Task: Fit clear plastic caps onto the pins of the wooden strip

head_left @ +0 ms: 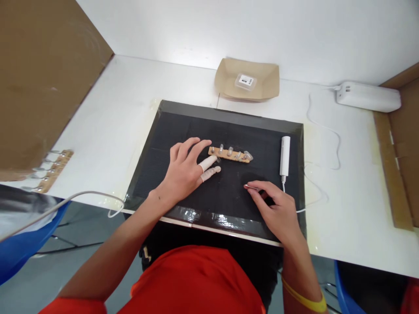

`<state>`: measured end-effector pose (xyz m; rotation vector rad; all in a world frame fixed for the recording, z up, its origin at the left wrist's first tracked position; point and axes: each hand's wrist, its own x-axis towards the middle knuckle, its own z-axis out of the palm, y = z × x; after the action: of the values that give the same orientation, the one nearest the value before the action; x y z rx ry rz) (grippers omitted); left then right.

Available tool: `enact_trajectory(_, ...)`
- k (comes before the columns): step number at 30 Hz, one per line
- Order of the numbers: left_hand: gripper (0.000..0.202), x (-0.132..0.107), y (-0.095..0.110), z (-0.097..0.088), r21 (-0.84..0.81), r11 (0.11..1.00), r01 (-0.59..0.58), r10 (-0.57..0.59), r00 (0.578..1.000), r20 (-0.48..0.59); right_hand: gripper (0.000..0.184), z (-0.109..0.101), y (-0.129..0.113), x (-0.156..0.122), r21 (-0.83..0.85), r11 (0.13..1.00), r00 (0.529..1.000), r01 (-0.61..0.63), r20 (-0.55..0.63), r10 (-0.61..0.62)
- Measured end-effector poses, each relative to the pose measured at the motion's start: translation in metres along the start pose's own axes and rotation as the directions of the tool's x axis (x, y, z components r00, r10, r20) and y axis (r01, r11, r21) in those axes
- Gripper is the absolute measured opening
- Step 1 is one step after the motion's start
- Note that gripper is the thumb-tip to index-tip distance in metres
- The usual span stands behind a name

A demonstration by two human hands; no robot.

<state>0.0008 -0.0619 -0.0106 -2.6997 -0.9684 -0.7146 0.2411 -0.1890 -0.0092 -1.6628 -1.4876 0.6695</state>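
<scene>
The left hand (186,170) lies flat, fingers spread, beside the wooden strip (229,154); right hand (276,207) pinches a small metal piece (249,186).

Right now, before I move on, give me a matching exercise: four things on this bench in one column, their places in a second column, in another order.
Things
1. component strip
2. white corded tool
3. paper tray
4. small thin piece

Places
A. on the white table, beyond the far edge of the black mat
B. pinched in the fingertips of the right hand
C. on the black mat, by the fingertips of the left hand
D. on the black mat's right side, beyond the right hand

Pairs: 1-C, 2-D, 3-A, 4-B
</scene>
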Motion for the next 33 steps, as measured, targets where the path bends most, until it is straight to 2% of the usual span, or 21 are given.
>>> enact_trajectory(8, 0.021, 0.007, 0.002, 0.003, 0.036, 0.998, -0.049, 0.044, 0.992, 0.119, 0.013, 0.002, 0.0, -0.002, 0.009, 0.999, 0.999, -0.039, -0.008, 0.039)
enact_trajectory(14, 0.018, 0.006, -0.002, 0.007, 0.01, 0.997, -0.076, 0.075, 0.993, 0.087, 0.013, 0.002, -0.001, -0.002, 0.018, 0.999, 0.999, -0.051, -0.004, 0.051)
enact_trajectory(18, 0.018, -0.001, -0.002, 0.002, 0.011, 0.996, -0.088, 0.087, 0.994, 0.06, 0.013, 0.002, 0.0, -0.003, 0.023, 0.998, 0.998, -0.06, -0.003, 0.06)
enact_trajectory(21, 0.021, -0.008, 0.002, -0.006, 0.002, 0.997, -0.071, 0.071, 0.995, 0.077, 0.014, 0.002, 0.001, -0.004, 0.02, 0.997, 0.997, -0.075, -0.002, 0.075)
enact_trajectory(26, 0.023, -0.013, 0.009, -0.011, -0.045, 0.999, 0.02, -0.016, 0.996, 0.092, 0.015, 0.004, 0.0, -0.003, 0.016, 0.997, 0.997, -0.074, -0.002, 0.074)
enact_trajectory(31, 0.045, -0.003, 0.008, -0.002, 0.009, 0.999, -0.04, 0.038, 0.984, 0.175, 0.019, 0.005, -0.001, -0.002, 0.007, 0.995, 0.995, -0.1, 0.0, 0.1)
enact_trajectory(33, 0.047, -0.001, 0.006, 0.003, 0.015, 0.998, -0.059, 0.055, 0.98, 0.191, 0.02, 0.005, -0.001, -0.003, 0.005, 0.994, 0.994, -0.11, 0.004, 0.11)
